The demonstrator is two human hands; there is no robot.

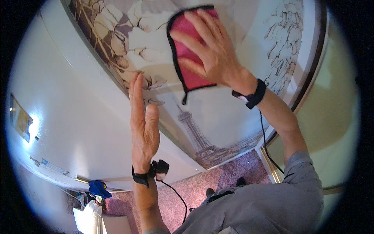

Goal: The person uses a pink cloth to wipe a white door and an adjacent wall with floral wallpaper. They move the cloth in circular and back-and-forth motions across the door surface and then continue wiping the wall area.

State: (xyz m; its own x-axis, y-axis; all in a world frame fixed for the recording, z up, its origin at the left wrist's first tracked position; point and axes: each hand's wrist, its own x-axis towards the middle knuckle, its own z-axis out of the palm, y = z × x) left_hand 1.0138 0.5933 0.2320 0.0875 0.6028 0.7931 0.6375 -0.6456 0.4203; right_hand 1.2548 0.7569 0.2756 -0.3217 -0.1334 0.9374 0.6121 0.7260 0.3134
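My right hand (209,46) lies spread on a pink cloth with black edging (192,77), pressing it flat against a panel printed with flowers and a lattice tower (192,128). A small black loop hangs from the cloth's lower corner. To the left, my left hand (143,117) is raised edge-on with its fingers straight and together and the thumb beside them; it holds nothing. Its fingertips overlap the panel's left edge, and whether they touch it I cannot tell. Both wrists wear black straps with cables.
A white surface (73,117) borders the panel on the left, with a lit object (22,120) at the far left. Pink carpet (175,201) lies below. White items (89,216) and a blue cloth-like thing (99,188) are at the lower left. A dark-edged frame (318,58) runs along the right.
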